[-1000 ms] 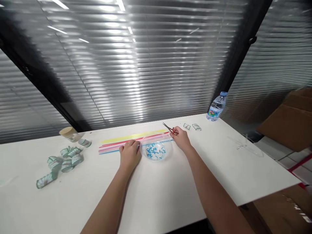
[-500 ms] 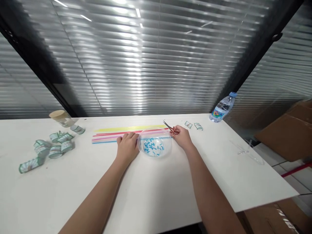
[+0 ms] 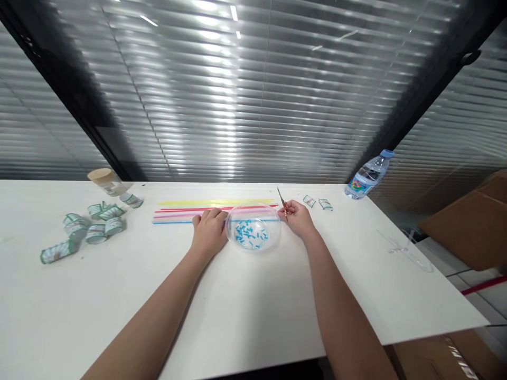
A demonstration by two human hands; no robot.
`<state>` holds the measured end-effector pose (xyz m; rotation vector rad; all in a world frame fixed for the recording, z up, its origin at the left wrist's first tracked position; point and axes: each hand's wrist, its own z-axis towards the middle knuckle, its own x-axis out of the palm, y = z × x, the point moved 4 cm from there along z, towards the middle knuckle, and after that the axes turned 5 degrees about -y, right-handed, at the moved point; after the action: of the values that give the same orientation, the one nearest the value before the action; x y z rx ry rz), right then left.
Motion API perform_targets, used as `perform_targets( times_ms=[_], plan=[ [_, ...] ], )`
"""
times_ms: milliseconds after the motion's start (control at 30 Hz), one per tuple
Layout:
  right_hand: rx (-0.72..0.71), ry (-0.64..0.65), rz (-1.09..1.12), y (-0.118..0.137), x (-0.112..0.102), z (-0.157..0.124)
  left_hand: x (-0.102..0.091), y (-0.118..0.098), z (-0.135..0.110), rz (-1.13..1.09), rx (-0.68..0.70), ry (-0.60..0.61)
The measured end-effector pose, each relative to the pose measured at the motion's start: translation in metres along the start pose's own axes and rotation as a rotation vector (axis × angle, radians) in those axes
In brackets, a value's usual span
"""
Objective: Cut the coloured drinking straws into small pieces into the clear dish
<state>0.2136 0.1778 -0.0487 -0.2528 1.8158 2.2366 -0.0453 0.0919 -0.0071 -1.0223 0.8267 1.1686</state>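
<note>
My left hand (image 3: 209, 230) lies palm down over long thin straws (image 3: 178, 216) in yellow, red, pink and blue. Its fingers are slightly bent and spread, and its inner side is against a clear round plastic bowl (image 3: 273, 240). Small cut blue pieces (image 3: 250, 234) are scattered in the bowl's bottom. On the bowl's right, my right hand (image 3: 300, 217) is closed around small scissors (image 3: 283, 203) with reddish handles, their blades pointing up and away. The straws run behind the bowl, seen through its wall. Whether the right fingers also touch a straw is unclear.
Several crumpled green-and-white wrapped pieces (image 3: 95, 233) lie on the left of the white table (image 3: 253, 301), near a lidded clear jar (image 3: 109, 183). Two small wrappers (image 3: 325, 204) and a water bottle (image 3: 366, 177) are at right. A clear plastic strip (image 3: 407, 250) lies near the right edge.
The scissors have turned from pointing up-left to nearly upright in my right hand. The whole view has shifted slightly; my left hand stays beside the bowl.
</note>
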Motion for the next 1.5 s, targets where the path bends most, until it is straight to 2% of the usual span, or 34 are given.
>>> perform_targets(
  times_ms=[433, 700, 933, 1167, 1500],
  plan=[
    [0.005, -0.051, 0.128, 0.001, -0.004, 0.002, -0.001, -0.001, -0.002, 0.025, -0.057, -0.036],
    [0.027, -0.055, 0.183, 0.003, -0.005, 0.001, -0.005, -0.003, -0.003, -0.007, -0.106, -0.105],
    [0.073, -0.118, 0.368, -0.005, -0.008, 0.007, -0.004, 0.0, -0.003, -0.016, -0.168, -0.19],
    [0.114, -0.19, 0.517, -0.008, -0.008, 0.009, 0.0, 0.002, -0.004, -0.066, -0.156, -0.175],
    [0.141, -0.23, 0.559, -0.013, -0.006, 0.01, 0.003, 0.003, -0.004, -0.086, -0.213, -0.14]
  ],
)
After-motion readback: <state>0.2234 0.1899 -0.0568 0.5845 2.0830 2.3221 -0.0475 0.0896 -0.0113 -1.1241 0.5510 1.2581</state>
